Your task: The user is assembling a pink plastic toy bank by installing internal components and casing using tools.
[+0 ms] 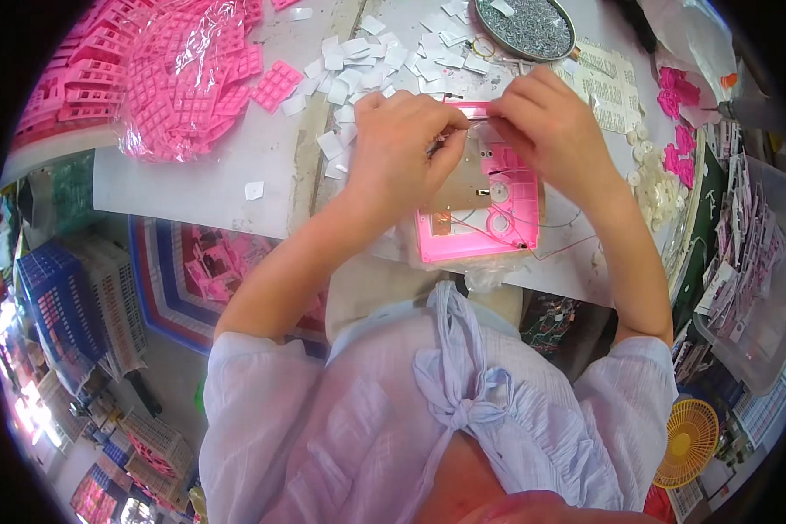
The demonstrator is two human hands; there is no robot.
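A pink plastic housing [473,246] lies open on the table in front of me, with a flat brownish panel [457,182], thin wires [499,223] and small round parts inside it. My left hand [408,147] is closed at the housing's upper left, thumb and forefinger pinched together. Something small and dark shows at those fingertips, too hidden to name. At the upper right edge, my right hand [557,131] has its fingers bent onto the pink rim. Part of the far rim shows between the two hands; its corners are covered by my fingers.
White square pieces [358,65] lie scattered beyond my left hand. A round tray of small metal screws [526,31] stands at the back. Bagged pink grid-shaped parts [188,83] fill the left. Cream-coloured small parts [659,188] lie right; a clear bin [751,341] stands further right.
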